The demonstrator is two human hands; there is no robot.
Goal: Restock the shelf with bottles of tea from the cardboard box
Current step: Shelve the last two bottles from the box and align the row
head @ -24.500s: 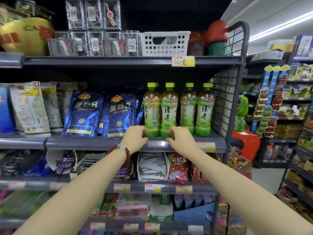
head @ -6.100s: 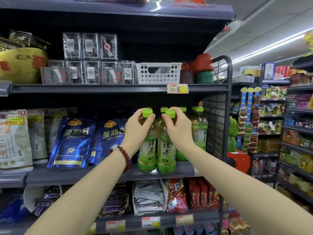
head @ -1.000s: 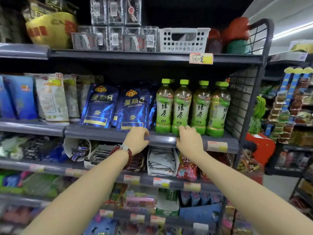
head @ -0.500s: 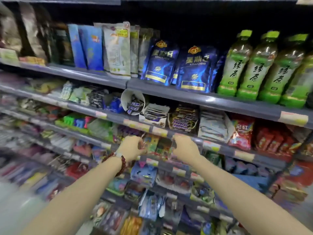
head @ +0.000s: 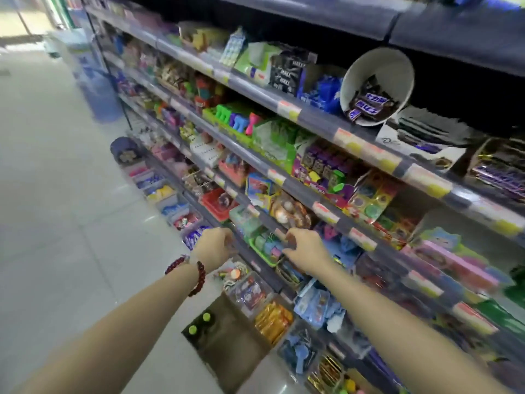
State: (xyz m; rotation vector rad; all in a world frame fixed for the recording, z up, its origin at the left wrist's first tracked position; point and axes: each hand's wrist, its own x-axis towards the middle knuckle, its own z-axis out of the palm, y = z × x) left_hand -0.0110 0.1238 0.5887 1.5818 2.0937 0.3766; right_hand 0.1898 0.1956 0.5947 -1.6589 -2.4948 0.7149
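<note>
My left hand [head: 213, 245], beaded bracelet [head: 189, 275] at the wrist, hangs loosely curled, holding nothing. Below it, the cardboard box [head: 227, 334] sits on the floor, two green bottle caps [head: 199, 323] showing. My right hand [head: 305, 247] hovers empty before the shelves [head: 324, 125].

Both forearms are bare of sleeves; a dark red beaded bracelet [head: 191, 273] circles the left wrist.

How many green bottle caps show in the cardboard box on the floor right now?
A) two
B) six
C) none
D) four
A: two green caps show side by side in the open cardboard box on the floor below both empty hands.
</note>
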